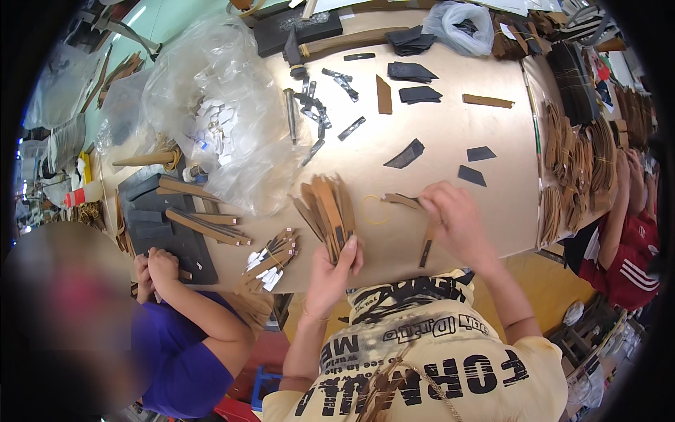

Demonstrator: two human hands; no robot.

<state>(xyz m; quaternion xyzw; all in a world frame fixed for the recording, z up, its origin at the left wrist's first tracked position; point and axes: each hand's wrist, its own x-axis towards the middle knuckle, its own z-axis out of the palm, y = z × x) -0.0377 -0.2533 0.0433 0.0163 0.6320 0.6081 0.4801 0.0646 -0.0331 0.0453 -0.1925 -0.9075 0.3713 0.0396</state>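
My left hand (329, 276) is closed around a fanned bundle of brown leather strips (325, 204), which stand up out of the fist near the table's front edge. To its right, my right hand (453, 219) pinches a brown strip with a dark end (427, 245) that hangs down from the fingers. Another short brown strip (401, 200) sticks out to the left of these fingertips; whether they hold it too I cannot tell. Between my hands a thin yellow rubber band (375, 210) lies on the table.
Several dark cut pieces (419, 94) and small black strips (351, 128) lie farther back, near a hammer (295, 56). Clear plastic bags (218, 77) cover the back left. Tagged brown strips (278, 253) lie left of me, beside a co-worker's hands (160, 269). Strip bundles (576, 162) line the right.
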